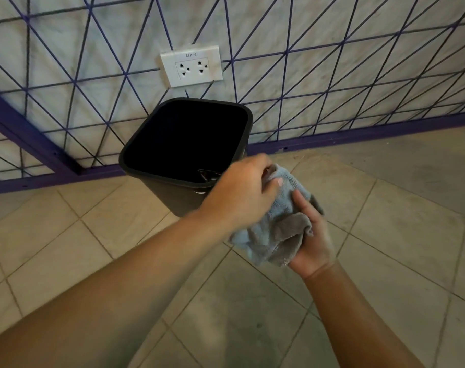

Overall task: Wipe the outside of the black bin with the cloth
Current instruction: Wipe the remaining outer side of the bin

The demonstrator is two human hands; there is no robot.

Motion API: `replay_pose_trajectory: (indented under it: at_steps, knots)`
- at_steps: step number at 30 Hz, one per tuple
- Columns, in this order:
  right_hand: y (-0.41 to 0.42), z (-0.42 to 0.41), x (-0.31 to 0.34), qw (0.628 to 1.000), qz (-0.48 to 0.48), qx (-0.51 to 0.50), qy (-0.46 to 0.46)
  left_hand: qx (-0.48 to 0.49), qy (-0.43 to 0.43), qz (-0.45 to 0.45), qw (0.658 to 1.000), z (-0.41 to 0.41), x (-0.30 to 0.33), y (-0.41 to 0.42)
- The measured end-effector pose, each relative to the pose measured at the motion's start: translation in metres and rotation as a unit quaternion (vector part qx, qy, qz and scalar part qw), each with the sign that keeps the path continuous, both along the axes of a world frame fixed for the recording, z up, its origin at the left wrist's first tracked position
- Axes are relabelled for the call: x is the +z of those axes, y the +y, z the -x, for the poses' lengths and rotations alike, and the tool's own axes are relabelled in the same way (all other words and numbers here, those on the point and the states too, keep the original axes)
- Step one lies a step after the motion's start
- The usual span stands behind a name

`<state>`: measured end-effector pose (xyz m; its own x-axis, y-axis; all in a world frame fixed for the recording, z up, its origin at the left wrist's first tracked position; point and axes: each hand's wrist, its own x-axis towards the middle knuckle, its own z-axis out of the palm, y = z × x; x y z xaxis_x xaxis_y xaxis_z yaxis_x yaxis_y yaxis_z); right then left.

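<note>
Head view: I stand over a black bin on the tiled floor, both my hands closed on a grey-blue cloth just to the right of the bin and in front of its near right corner. My left hand crosses in front of the bin's rim, its fingers curled over the top of the cloth. My right hand grips the cloth from below, fingers wrapped around the bunched lower folds, a loose corner hanging off to the left of that hand. The cloth is crumpled between the two hands; I cannot tell whether it touches the bin's side. The bin stands upright, its opening dark, its far rim close against a white wall patterned with purple lines. A white double socket sits on that wall directly above the bin. A purple skirting strip runs along the wall's foot behind the bin.
</note>
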<state>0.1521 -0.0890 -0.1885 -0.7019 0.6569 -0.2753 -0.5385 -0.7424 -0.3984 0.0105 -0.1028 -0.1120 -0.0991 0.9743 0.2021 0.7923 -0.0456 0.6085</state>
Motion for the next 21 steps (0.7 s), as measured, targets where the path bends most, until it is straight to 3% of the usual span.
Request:
replay_pose_trajectory:
  at_steps: [4,5,8,10,14,16,18,21]
  knots:
    - [0.015,-0.006,-0.002,0.996,0.02,-0.047,-0.071,0.032,0.121,-0.074,0.989,0.038,0.028,0.001]
    - [0.019,-0.005,-0.004,0.994,0.024,-0.059,-0.093,0.061,0.154,-0.053,0.985,0.045,0.029,0.0]
    - [0.023,0.004,-0.005,0.987,0.041,-0.075,-0.133,0.113,0.225,0.134,0.958,0.053,0.019,-0.001]
    - [0.022,0.025,-0.006,0.981,0.039,-0.089,-0.166,0.092,0.233,0.184,0.95,0.053,0.011,-0.002]
    - [0.007,0.095,-0.011,0.958,-0.01,-0.055,-0.282,0.03,0.265,0.176,0.948,0.055,0.008,0.0]
    - [0.004,0.131,-0.025,0.955,-0.008,-0.065,-0.291,0.019,0.272,0.162,0.949,0.057,0.007,0.001]
    - [0.009,0.158,-0.053,0.949,0.011,-0.123,-0.29,0.01,0.257,0.154,0.954,0.059,0.006,0.003]
    - [0.01,0.16,-0.035,0.927,0.063,-0.195,-0.314,-0.01,0.244,0.158,0.957,0.065,0.006,0.008]
